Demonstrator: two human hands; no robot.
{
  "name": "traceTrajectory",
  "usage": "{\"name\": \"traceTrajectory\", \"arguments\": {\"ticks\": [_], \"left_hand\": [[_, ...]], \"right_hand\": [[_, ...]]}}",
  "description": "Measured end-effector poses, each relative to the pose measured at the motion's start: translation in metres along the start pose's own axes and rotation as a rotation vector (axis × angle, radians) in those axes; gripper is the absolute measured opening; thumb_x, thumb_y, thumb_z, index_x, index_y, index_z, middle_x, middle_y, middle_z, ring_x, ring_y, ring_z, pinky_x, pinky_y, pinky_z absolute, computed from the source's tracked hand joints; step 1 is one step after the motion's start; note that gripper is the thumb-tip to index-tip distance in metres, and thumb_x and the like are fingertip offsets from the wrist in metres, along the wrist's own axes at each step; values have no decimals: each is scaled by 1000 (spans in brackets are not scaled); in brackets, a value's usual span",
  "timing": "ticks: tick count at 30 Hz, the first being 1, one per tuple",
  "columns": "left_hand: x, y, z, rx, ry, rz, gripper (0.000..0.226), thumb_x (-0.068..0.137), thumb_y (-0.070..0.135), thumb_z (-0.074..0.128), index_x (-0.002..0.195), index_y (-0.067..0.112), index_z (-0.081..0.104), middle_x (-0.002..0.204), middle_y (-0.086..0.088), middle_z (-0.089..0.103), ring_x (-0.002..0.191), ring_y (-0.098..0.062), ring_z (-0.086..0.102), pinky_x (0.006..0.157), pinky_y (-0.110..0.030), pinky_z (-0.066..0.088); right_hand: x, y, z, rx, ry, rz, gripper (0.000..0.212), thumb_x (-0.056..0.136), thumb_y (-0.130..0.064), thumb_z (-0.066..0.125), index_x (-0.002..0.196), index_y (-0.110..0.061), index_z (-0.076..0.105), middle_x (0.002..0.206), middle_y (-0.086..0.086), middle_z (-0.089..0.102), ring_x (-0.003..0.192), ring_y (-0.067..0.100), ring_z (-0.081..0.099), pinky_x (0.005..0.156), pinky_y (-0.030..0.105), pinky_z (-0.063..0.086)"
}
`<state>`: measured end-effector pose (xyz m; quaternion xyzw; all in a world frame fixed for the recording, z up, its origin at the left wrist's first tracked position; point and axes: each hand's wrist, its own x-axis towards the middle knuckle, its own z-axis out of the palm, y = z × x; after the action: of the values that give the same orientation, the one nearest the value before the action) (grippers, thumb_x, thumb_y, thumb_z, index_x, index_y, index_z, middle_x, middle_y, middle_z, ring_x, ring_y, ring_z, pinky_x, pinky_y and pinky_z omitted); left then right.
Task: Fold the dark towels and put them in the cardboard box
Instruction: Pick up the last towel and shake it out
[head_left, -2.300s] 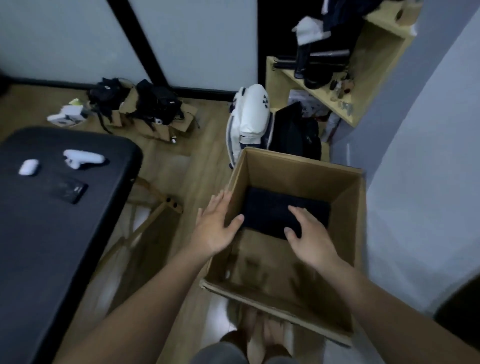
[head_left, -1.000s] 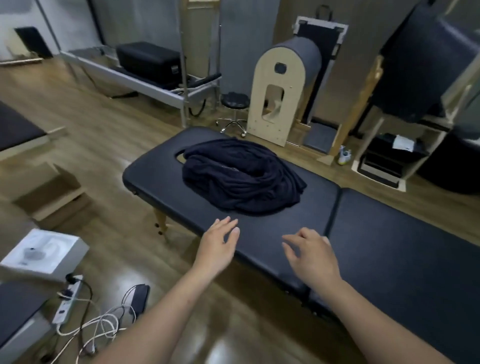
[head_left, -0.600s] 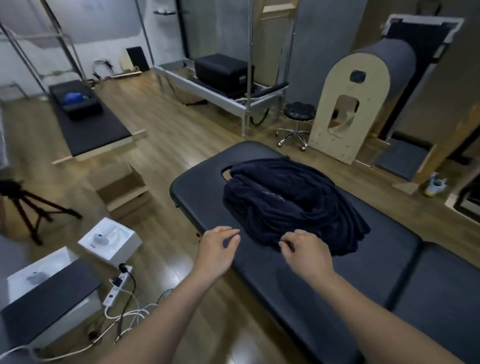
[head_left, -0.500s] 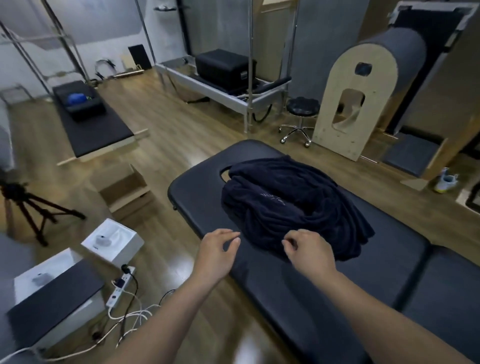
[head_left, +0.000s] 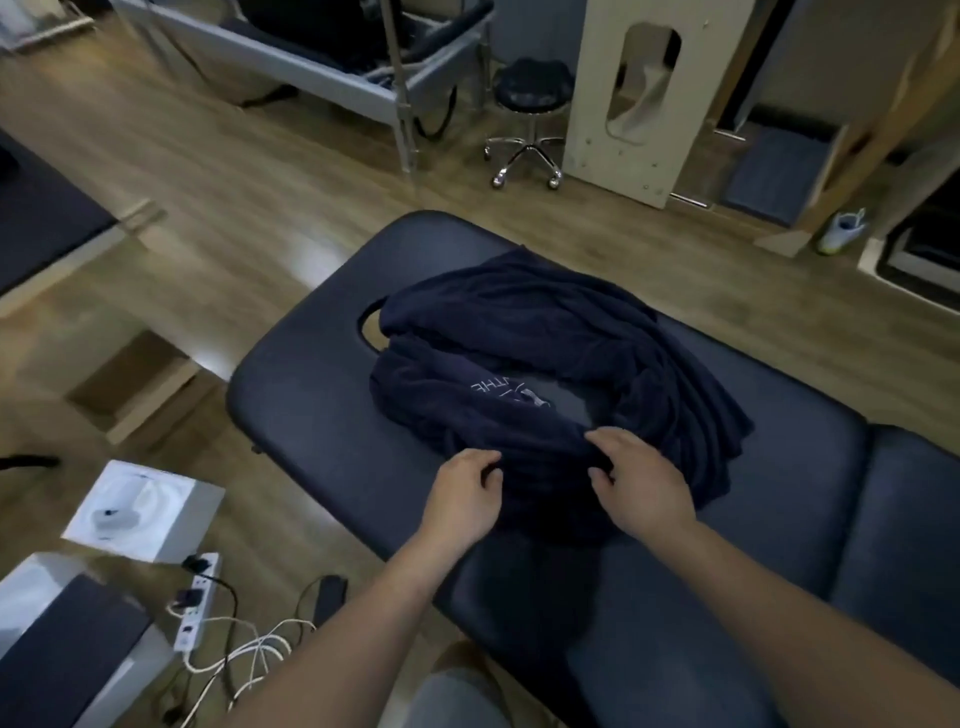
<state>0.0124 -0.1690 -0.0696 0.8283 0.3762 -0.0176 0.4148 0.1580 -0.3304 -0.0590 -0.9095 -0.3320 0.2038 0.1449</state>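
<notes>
Left hand (head_left: 464, 493): fingers curled, pinching the near edge of the dark towel heap (head_left: 550, 374). Right hand (head_left: 636, 486): just right of the left, fingers bent and closed on the same near fold. Towel heap: crumpled, unfolded, pale lettering showing on one fold; lies on the left end of a black padded massage table (head_left: 311, 410), partly covering the table's face hole (head_left: 370, 326). Cardboard box (head_left: 137, 387): open, on the wooden floor left of the table, well apart from the hands. White box (head_left: 143, 512): on the floor, near left. Power strip with white cables (head_left: 200, 597): near the white box. Wheeled stool (head_left: 530, 122): far side, beside a pale wooden arched unit (head_left: 631, 104).
</notes>
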Motion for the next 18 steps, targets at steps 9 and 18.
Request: {"name": "traceTrajectory", "arguments": {"ticks": [9,18], "left_hand": [[88,-1,12,-216,-194,-466,66,82,33,78,120,16,27,122,-7,31,101,-24,47,83,-29,40],[104,84,-22,-1223,-142,-470,50,89,-5,59,123,23,34,112,-10,56,93,-24,62,67,-37,56]], "right_hand": [[57,-2,5,-292,-315,234,34,95,-28,54,128,-25,51,120,3,50,95,26,59,76,39,54],[45,-8,-55,9,275,468,47,93,-34,58,137,-33,41,128,2,42,88,29,59,74,40,54]]}}
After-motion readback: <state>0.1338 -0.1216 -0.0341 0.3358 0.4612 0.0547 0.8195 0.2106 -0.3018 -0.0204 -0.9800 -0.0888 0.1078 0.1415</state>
